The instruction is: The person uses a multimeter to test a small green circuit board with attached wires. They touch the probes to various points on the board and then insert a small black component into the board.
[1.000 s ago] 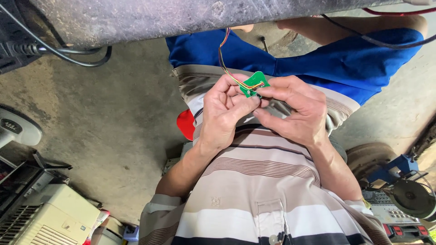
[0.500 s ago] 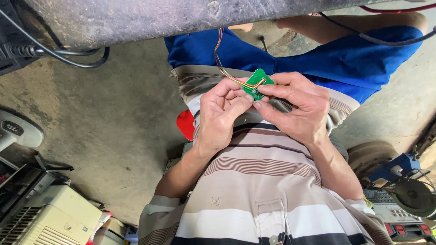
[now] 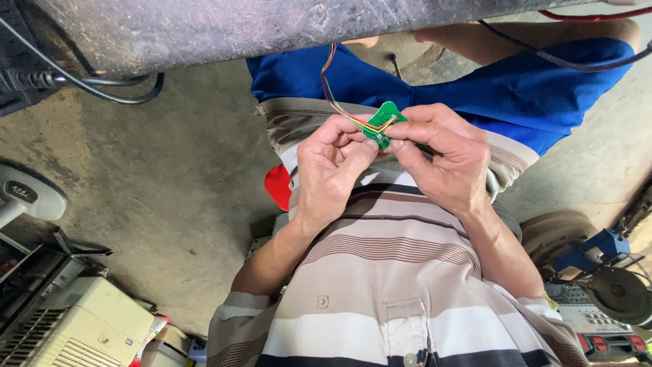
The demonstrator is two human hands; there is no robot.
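Over the lap: both hands meet above a beige-and-brown striped shirt (image 3: 401, 272), close under a grey, rough-surfaced bench edge (image 3: 238, 30).
Board: a small green circuit board (image 3: 384, 121) sits pinched between the two hands, tilted, one rounded corner showing above the fingers.
Wires: a thin bundle of coloured wires (image 3: 333, 92) — orange, yellow, dark — runs from the board's face up under the bench edge; it looks attached at the board end.
Left hand: the left hand (image 3: 333, 173) is curled closed, thumb and forefinger gripping the board's lower left side.
Right hand: the right hand (image 3: 445, 160) is closed too, fingertips clamped on the board's right edge.
Progress: judged from this view, the board is held and being worked or examined — no tool is in either hand, and whether any joint or fitting is finished cannot be told.
Around: blue shorts (image 3: 536, 88) beyond the hands; a cream ribbed appliance casing (image 3: 75, 333) lower left on the concrete floor (image 3: 170, 204).
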